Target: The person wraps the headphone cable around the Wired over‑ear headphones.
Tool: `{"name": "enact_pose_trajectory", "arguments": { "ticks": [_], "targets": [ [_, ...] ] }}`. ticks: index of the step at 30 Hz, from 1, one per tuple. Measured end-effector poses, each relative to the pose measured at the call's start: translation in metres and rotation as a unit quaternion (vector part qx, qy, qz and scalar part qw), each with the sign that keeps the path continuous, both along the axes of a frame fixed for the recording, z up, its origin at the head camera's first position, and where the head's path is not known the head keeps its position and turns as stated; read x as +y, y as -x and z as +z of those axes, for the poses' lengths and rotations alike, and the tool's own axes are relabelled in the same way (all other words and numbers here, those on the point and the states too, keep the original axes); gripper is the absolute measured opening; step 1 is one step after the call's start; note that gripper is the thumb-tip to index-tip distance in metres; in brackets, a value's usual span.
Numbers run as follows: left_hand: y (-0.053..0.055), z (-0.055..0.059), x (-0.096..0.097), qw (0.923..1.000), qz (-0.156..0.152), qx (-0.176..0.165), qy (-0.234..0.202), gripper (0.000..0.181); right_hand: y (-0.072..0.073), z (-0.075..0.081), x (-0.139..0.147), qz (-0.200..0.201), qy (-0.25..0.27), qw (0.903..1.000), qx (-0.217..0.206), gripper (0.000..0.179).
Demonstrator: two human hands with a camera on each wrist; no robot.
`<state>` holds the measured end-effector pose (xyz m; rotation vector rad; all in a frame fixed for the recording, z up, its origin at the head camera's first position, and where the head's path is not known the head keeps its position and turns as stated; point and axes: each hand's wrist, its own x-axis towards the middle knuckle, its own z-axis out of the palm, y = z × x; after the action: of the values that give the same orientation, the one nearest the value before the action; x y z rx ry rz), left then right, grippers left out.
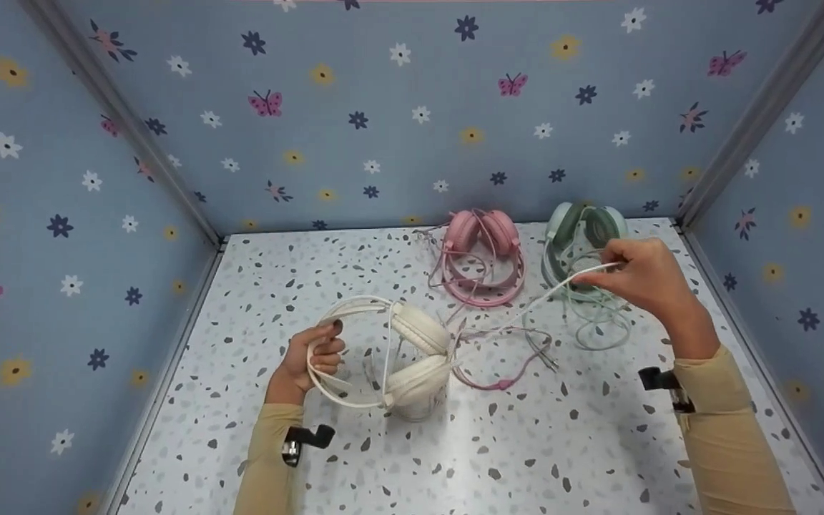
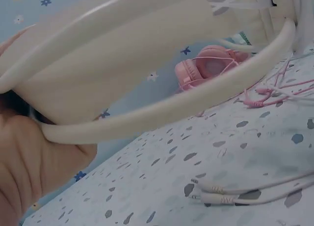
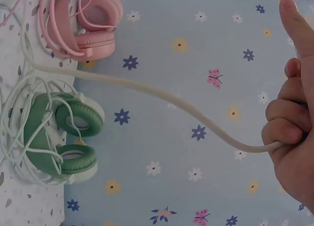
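The white headphones (image 1: 419, 329) are gripped by the left hand (image 1: 303, 361). Well apart, the white cord (image 1: 593, 270) is pinched by the raised right hand (image 1: 642, 277).

I see two fitted, long tan fabric sleeves (image 1: 730, 429), each bearing a small, angular black wrist bracket (image 1: 303, 435).

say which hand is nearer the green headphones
Right. In the head view, the right hand is just lower right of the green headphones, pinching a white cable; the left hand is farther off, lower left, gripping white headphones.
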<state>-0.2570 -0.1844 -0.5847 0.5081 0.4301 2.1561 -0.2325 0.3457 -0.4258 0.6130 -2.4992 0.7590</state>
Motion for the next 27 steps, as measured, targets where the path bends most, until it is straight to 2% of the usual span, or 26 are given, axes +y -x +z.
{"name": "enact_pose_trajectory", "arguments": {
  "ticks": [4, 7, 9, 12, 14, 16, 17, 20, 22, 23, 24, 26, 27],
  "targets": [
    [-0.006, -0.008, -0.009, 0.9985, 0.049, -0.021, 0.014, 0.029, -0.005, -0.003, 0.001, 0.003, -0.036, 0.9978, 0.056, 0.039],
    [-0.011, -0.01, -0.016, 0.9924, 0.115, -0.042, 0.014, 0.033, -0.011, -0.002, 0.004, 0.004, -0.051, 0.9957, 0.077, 0.034],
    [-0.014, -0.008, -0.023, 0.9832, 0.171, -0.06, 0.018, 0.035, -0.017, -0.001, 0.007, 0.004, -0.061, 0.994, 0.091, 0.032],
    [-0.016, -0.002, -0.032, 0.9631, 0.253, -0.086, 0.03, 0.036, -0.025, -0.001, 0.012, 0.013, -0.069, 0.9888, 0.132, 0.032],
    [-0.016, 0.004, -0.034, 0.9401, 0.317, -0.114, 0.05, 0.035, -0.033, 0.001, 0.013, 0.023, -0.074, 0.9821, 0.171, 0.039],
    [-0.013, 0.01, -0.031, 0.9082, 0.387, -0.143, 0.072, 0.032, -0.043, 0.003, 0.01, 0.024, -0.077, 0.9751, 0.207, 0.048],
    [-0.011, 0.012, -0.029, 0.888, 0.424, -0.155, 0.087, 0.031, -0.048, 0.004, 0.008, 0.021, -0.076, 0.972, 0.221, 0.052],
    [-0.007, 0.016, -0.021, 0.8197, 0.528, -0.189, 0.115, 0.027, -0.062, 0.005, 0.001, 0.01, -0.091, 0.9668, 0.238, 0.053],
    [-0.006, 0.017, -0.018, 0.7818, 0.58, -0.199, 0.112, 0.024, -0.068, 0.0, -0.001, 0.009, -0.105, 0.9657, 0.237, 0.052],
    [-0.006, 0.017, -0.017, 0.7661, 0.601, -0.201, 0.109, 0.023, -0.069, -0.004, -0.001, 0.01, -0.112, 0.9664, 0.231, 0.051],
    [-0.006, 0.018, -0.017, 0.7535, 0.617, -0.202, 0.106, 0.021, -0.071, -0.008, 0.0, 0.012, -0.115, 0.9686, 0.22, 0.05],
    [-0.008, 0.02, -0.018, 0.7334, 0.644, -0.191, 0.108, 0.019, -0.073, -0.017, 0.002, 0.013, -0.114, 0.9729, 0.201, 0.05],
    [-0.009, 0.022, -0.019, 0.7258, 0.654, -0.183, 0.108, 0.019, -0.074, -0.021, 0.004, 0.011, -0.107, 0.9756, 0.192, 0.05]
  ]
}}
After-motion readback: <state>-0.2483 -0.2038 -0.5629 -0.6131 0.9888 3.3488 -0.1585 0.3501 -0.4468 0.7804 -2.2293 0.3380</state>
